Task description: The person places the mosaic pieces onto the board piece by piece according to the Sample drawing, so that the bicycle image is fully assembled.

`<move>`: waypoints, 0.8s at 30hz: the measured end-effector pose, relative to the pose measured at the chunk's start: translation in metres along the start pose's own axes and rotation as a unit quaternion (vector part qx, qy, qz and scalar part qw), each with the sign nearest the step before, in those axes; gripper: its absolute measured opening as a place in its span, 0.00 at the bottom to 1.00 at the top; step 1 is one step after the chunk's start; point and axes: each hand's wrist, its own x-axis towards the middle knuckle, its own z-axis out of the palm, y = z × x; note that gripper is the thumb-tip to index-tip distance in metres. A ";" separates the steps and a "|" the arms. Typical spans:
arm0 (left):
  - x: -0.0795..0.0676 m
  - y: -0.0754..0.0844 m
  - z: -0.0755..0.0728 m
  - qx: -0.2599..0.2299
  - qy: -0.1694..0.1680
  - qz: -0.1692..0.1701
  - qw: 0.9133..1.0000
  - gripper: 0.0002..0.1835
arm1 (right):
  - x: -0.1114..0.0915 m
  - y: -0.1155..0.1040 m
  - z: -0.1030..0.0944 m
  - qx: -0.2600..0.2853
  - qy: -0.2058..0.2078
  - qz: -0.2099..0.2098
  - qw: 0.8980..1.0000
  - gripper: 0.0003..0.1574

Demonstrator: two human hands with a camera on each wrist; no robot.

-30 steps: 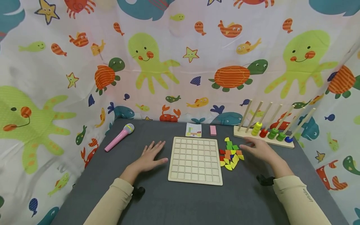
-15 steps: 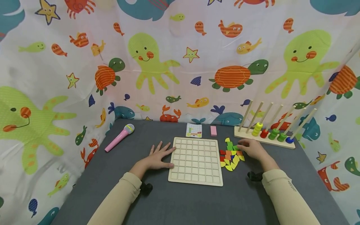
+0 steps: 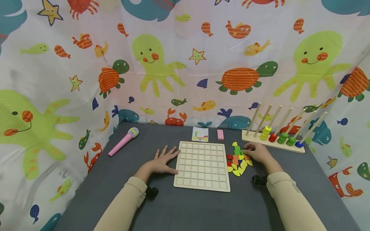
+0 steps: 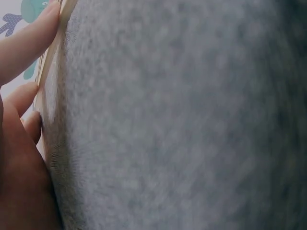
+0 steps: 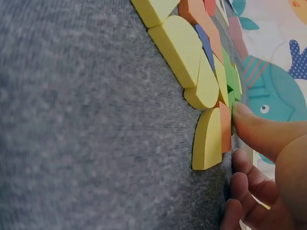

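My left hand [image 3: 159,163] lies with fingers spread at the left edge of a wooden grid board [image 3: 201,166]. Its thumb and index fingertip touch the board's rim; in the left wrist view the fingers [image 4: 29,43] meet the board's edge. On the board's right lies a cluster of colored blocks: green, red, orange, blue and yellow. My right hand [image 3: 259,153] is at the cluster's right side, pinching a small green block [image 5: 232,108] with the thumb against it. The index fingertip is hidden behind the thumb in the right wrist view. Yellow rounded blocks [image 5: 180,50] lie closest to that camera.
A patterned card [image 3: 200,134] and a pink block [image 3: 220,134] lie behind the board. At the back right stands a peg rack [image 3: 273,142] with colored rings. A pink toy microphone [image 3: 123,141] lies at the left. A printed cloth hangs behind the dark table.
My left hand has moved right, from beside the board onto its left rim. The right hand has moved left to the cluster, and its fingers have closed at the green block.
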 end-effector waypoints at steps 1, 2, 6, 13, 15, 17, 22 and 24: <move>0.001 0.000 0.000 -0.003 0.000 0.001 1.000 0.56 | -0.001 0.000 -0.001 0.002 0.001 0.004 1.000 0.21; 0.002 0.000 0.001 -0.005 0.000 0.000 1.000 0.56 | -0.002 0.000 -0.001 0.004 0.002 0.005 1.000 0.20; 0.002 -0.001 0.002 -0.011 0.005 -0.005 1.000 0.56 | -0.004 -0.002 -0.003 0.009 -0.001 0.006 1.000 0.21; 0.002 -0.002 0.002 -0.023 0.003 -0.003 1.000 0.57 | -0.003 -0.003 -0.001 0.019 -0.004 0.018 1.000 0.22; 0.001 -0.001 0.002 -0.023 0.001 -0.005 1.000 0.58 | -0.002 -0.002 -0.001 0.022 -0.006 0.020 1.000 0.21; 0.001 -0.001 0.001 -0.023 0.001 -0.006 1.000 0.58 | -0.001 -0.001 -0.001 0.030 -0.009 0.021 0.999 0.21; 0.002 0.001 0.000 -0.029 0.000 -0.002 1.000 0.57 | -0.001 0.000 -0.006 0.047 -0.011 0.017 0.999 0.22; -0.001 -0.001 -0.001 -0.032 0.004 -0.001 0.999 0.57 | 0.000 -0.006 -0.006 0.056 -0.007 0.006 0.998 0.23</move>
